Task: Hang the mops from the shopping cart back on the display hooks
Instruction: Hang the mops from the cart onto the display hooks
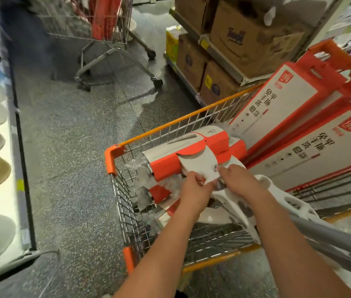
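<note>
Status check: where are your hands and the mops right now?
Left hand and right hand both gripping the cardboard sleeve of a mop in the shopping cart. Not lifted out yet. More boxed mops leaning alongside; no hooks in view.

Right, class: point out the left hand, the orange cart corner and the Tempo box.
left hand (193, 186), head view, back of the hand
cart corner (111, 157), head view, orange plastic cap
Tempo box (254, 39), head view, printed side

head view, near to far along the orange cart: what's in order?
Left hand and right hand on a mop's cardboard sleeve → orange cart front rim → stacked cardboard boxes behind.
</note>
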Action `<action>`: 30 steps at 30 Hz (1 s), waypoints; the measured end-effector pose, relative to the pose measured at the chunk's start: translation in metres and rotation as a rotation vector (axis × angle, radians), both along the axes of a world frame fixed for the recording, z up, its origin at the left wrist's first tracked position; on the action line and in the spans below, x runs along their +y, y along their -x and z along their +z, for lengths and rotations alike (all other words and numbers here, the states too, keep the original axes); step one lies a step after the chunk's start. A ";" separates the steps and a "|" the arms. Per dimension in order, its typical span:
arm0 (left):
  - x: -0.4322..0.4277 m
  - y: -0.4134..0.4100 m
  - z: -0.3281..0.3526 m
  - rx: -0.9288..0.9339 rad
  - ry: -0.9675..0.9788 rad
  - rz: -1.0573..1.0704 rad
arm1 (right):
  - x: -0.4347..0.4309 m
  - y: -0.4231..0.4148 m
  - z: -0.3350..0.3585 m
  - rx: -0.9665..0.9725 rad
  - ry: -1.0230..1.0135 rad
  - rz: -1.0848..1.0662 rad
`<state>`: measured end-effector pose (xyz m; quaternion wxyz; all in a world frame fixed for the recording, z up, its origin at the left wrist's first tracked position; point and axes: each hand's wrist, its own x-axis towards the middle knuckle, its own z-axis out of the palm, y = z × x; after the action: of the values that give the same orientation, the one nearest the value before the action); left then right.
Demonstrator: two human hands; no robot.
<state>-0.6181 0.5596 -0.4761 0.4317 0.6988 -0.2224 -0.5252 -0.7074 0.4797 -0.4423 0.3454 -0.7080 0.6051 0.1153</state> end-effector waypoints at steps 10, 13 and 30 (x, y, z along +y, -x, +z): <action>0.039 -0.001 0.019 0.193 0.194 0.157 | 0.046 -0.002 0.035 -0.179 0.131 -0.193; 0.055 -0.006 0.039 0.239 0.264 0.160 | 0.067 -0.006 0.064 -0.292 0.201 -0.267; 0.178 -0.108 0.179 0.275 0.669 0.151 | 0.224 -0.094 0.173 -0.814 0.521 -0.497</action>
<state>-0.5105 0.7375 -0.2971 0.6996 0.4565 -0.2693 -0.4792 -0.6130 0.7039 -0.2697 0.3818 -0.5932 0.5803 -0.4069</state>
